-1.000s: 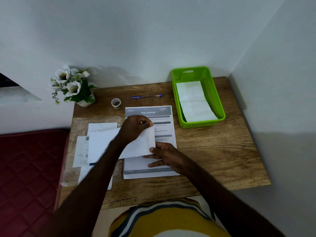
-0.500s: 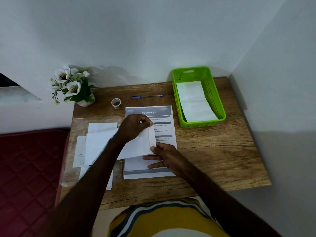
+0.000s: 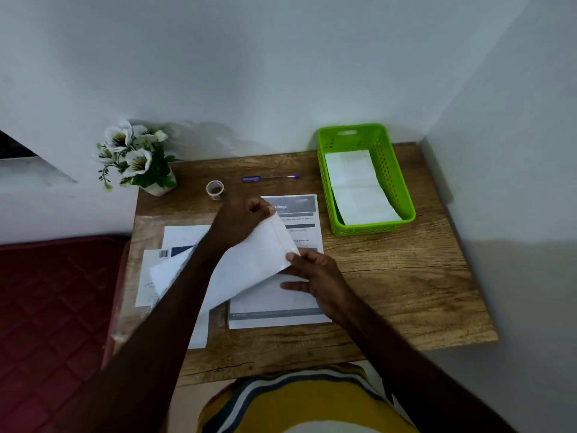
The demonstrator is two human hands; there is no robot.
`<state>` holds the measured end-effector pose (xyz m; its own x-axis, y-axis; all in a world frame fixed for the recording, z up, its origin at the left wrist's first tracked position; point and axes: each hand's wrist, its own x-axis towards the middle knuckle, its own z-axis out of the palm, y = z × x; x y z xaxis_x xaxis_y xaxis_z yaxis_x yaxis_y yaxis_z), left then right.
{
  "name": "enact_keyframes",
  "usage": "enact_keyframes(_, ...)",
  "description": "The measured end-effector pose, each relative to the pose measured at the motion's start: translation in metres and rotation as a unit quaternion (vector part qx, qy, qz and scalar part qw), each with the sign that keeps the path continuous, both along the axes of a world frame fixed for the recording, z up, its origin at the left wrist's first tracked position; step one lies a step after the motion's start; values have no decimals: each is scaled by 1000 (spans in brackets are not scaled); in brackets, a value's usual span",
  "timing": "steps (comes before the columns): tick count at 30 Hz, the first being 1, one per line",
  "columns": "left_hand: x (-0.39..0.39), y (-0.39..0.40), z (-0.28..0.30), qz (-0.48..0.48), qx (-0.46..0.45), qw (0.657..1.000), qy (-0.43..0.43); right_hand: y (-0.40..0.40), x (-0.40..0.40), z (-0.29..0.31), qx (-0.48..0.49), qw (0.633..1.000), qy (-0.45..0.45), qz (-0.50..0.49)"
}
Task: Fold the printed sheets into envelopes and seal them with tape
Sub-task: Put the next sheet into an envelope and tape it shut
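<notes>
A white envelope (image 3: 253, 260) is held tilted above the desk, its flap end to the right. My left hand (image 3: 240, 223) pinches its upper right corner. My right hand (image 3: 315, 273) pinches the lower right corner with thumb and forefinger, its other fingers spread over the paper below. Under the envelope lies a stack of printed sheets (image 3: 296, 304) with a grey header. A small roll of clear tape (image 3: 215, 189) stands at the back of the desk. More white envelopes and sheets (image 3: 184, 239) lie on the left, partly hidden by my left arm.
A green plastic basket (image 3: 390, 170) at the back right holds folded sheets. A blue pen (image 3: 270, 178) lies near the wall. A pot of white flowers (image 3: 137, 160) stands at the back left corner. Walls close the back and right; a red mattress (image 3: 53, 307) lies left.
The envelope has been lifted and tilted, its left end swinging down and left. My right hand has gone from resting on the sheet to pinching the envelope's lower right corner.
</notes>
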<state>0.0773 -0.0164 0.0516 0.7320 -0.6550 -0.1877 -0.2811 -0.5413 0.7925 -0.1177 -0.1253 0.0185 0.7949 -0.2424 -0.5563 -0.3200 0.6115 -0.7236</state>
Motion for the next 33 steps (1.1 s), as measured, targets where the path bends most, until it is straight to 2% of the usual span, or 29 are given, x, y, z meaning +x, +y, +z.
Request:
enact_keyframes(2,8,1,9,59,-13,998,36,-5,9,8,11,998,-2,-58)
enact_keyframes(5,20,2,17,146,-76,977,135,-15,33,23,18,993,4,-118)
enact_keyframes(9,15,2,4,290,-143,909,262,-23,71,34,-49,984,60,-163)
enact_keyframes(10,10,2,-6,320,-157,899,253,-24,80,33,-91,979,75,-165)
enact_keyframes(12,-2,2,-25,355,-131,911,166,-25,96,27,-236,954,97,-157)
enact_keyframes(15,-20,2,-43,391,-62,917,50,-24,109,13,-471,871,103,-94)
enact_keyframes(17,-26,1,-50,395,-51,917,6,-23,110,4,-561,817,119,-58)
enact_keyframes(21,-30,5,-59,353,9,931,-93,-23,108,-13,-665,735,134,6)
enact_keyframes(24,-30,6,-63,344,49,931,-114,-24,101,-20,-748,643,136,92)
enact_keyframes(25,-30,7,-65,338,52,933,-116,-23,98,-20,-773,617,112,98)
enact_keyframes(28,-31,10,-71,310,54,939,-140,-14,93,-32,-805,584,-41,93)
enact_keyframes(29,-31,11,-72,303,48,940,-150,-9,92,-35,-806,577,-67,116)
enact_keyframes(33,-30,11,-71,285,21,942,-175,4,87,-47,-780,580,-23,232)
